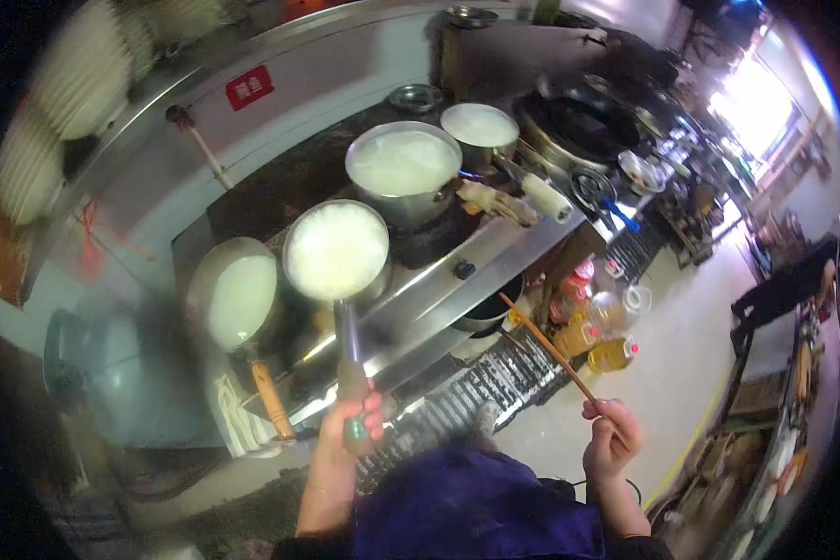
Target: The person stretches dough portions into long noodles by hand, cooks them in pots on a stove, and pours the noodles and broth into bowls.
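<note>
Round silver metal saucepan (375,287) full of frothy white liquid (334,247) sits at the front of the dark, metal-edged stove (420,327), though I cannot tell whether it rests there or hangs just above. From where I stand, the left hand (353,422) is wrapped around its long handle (348,341). The right hand (613,437), fingers pinched narrow, holds a slim brown wooden stick (565,364) pointing up towards the stove's front. Beside the saucepan, on the person's left, is a metal pan with a pale wooden handle (273,401); behind it stands a large silver metal pot (406,213), also filled with white liquid. Plastic bottles of yellow oil (609,357) stand on the pale floor (667,411).
</note>
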### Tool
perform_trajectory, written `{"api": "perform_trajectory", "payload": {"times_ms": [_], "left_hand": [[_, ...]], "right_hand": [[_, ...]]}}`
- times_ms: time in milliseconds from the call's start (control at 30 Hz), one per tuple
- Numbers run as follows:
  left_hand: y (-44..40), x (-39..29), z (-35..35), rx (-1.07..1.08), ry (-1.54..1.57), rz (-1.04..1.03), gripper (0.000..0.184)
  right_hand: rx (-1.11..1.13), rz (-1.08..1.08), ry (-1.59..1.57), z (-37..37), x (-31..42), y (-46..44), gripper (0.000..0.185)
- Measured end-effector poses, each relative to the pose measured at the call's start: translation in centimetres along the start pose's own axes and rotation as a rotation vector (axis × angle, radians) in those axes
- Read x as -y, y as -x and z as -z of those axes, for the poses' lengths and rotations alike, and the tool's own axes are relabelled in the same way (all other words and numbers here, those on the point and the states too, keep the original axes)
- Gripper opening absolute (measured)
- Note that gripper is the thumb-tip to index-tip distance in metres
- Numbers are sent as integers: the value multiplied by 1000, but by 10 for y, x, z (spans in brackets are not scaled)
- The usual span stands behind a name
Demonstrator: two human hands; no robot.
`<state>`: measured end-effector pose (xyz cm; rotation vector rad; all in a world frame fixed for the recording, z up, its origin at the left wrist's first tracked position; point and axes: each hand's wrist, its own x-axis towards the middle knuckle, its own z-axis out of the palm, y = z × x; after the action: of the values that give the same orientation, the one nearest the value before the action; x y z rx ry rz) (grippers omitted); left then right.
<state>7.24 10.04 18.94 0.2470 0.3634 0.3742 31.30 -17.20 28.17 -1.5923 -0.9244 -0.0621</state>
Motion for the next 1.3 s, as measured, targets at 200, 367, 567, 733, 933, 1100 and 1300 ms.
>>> {"api": "perform_trajectory", "payload": {"times_ms": [200,367,567,733,933,1100,1300], "left_hand": [[63,33,-5,42,-143,202,50],[97,80,-21,44,-201,495,54],[91,181,-61,205,-493,729,56],[79,317,-127,305,-535,927,55],[60,503,-181,474,-446,1265,52],[43,641,-226,579,-433,1556,49],[37,808,-268,676,-551,1730,48]], "right_hand": [[-83,58,-234,-9,21,17,18],[-95,-149,-117,29,16,34,11],[-122,-9,427,163,6,73,12],[-393,-268,267,315,13,175,11],[-705,-450,140,469,22,295,19],[-1163,-471,-217,549,-8,367,24],[-1642,-278,-386,652,-24,438,24]]}}
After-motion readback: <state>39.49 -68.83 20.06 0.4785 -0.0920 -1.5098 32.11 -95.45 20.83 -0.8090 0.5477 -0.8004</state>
